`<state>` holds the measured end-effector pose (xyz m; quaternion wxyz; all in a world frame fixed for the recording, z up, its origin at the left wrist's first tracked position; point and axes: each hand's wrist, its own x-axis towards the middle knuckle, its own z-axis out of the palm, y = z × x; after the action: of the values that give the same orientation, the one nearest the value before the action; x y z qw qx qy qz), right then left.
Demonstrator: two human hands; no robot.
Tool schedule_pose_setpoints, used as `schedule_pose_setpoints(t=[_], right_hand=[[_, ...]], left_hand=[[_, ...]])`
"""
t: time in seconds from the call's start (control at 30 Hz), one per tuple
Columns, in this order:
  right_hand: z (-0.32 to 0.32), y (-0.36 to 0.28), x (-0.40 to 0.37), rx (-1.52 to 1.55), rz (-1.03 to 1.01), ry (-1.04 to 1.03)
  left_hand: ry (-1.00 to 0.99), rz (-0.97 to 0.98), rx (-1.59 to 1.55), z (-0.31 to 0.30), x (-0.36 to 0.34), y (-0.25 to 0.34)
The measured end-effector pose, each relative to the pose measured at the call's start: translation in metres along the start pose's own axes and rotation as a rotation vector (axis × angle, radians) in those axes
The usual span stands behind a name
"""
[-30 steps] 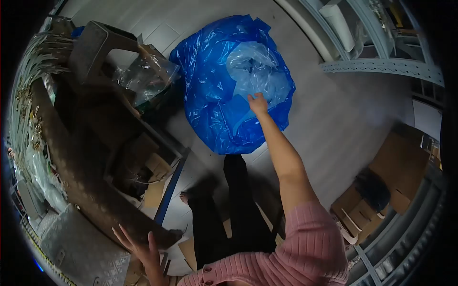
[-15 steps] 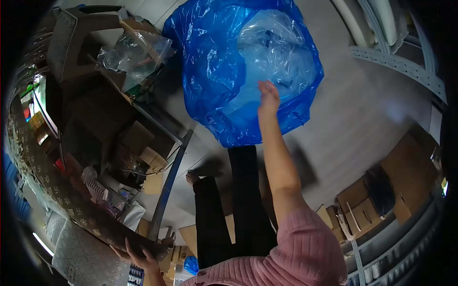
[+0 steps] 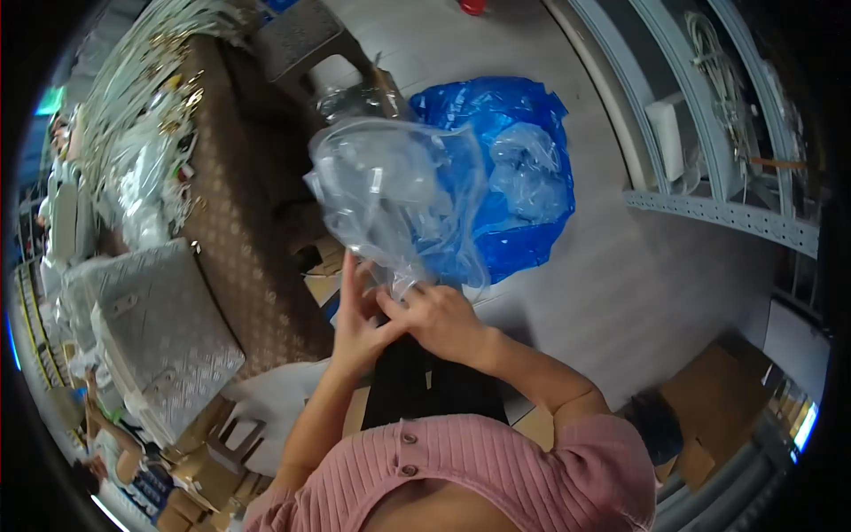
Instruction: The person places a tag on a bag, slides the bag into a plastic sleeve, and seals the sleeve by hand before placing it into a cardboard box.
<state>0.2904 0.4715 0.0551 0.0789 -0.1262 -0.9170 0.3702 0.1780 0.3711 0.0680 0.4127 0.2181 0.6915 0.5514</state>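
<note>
A transparent plastic bag (image 3: pixel 377 177) puffs out in front of me, its gathered end low between my hands. My right hand (image 3: pixel 443 321) is closed around that gathered end. Against the left side of the same bunched plastic is my left hand (image 3: pixel 359 315), thumb toward the right hand and one finger pointing up along the bag. Exactly where its fingertips grip is partly hidden. Behind the bag on the floor sits a large open blue plastic bag (image 3: pixel 523 253), with crumpled transparent plastic (image 3: pixel 527 168) inside.
A table with a brown patterned cloth (image 3: pixel 244 239) stands at left, bundles of white cords (image 3: pixel 142 80) on it. A grey stool (image 3: pixel 306 40) is beyond. Metal shelving (image 3: pixel 718 213) lines the right; cardboard boxes (image 3: pixel 718 390) lie lower right. Another person (image 3: pixel 133 465) is at lower left.
My right hand has come back from over the blue bag, and my left hand has left the table edge. Both are now together at a transparent bag. My view has shifted left.
</note>
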Motion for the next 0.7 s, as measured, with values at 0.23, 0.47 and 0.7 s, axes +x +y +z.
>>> schedule_pose_setpoints(t=[0.23,0.47,0.7], right_hand=[[-0.030,-0.084,0.013,0.787,0.195,-0.138],[0.016,-0.133,0.083,-0.352,-0.112,0.704],[-0.059,-0.065,0.096,0.097,0.204,0.904]], left_hand=[[0.473,0.198,-0.542,-0.122,-0.038,0.051],[-0.128,0.343,-0.729,-0.180,-0.104,0.073],[0.460,0.264,0.204,-0.261,-0.097,0.106]])
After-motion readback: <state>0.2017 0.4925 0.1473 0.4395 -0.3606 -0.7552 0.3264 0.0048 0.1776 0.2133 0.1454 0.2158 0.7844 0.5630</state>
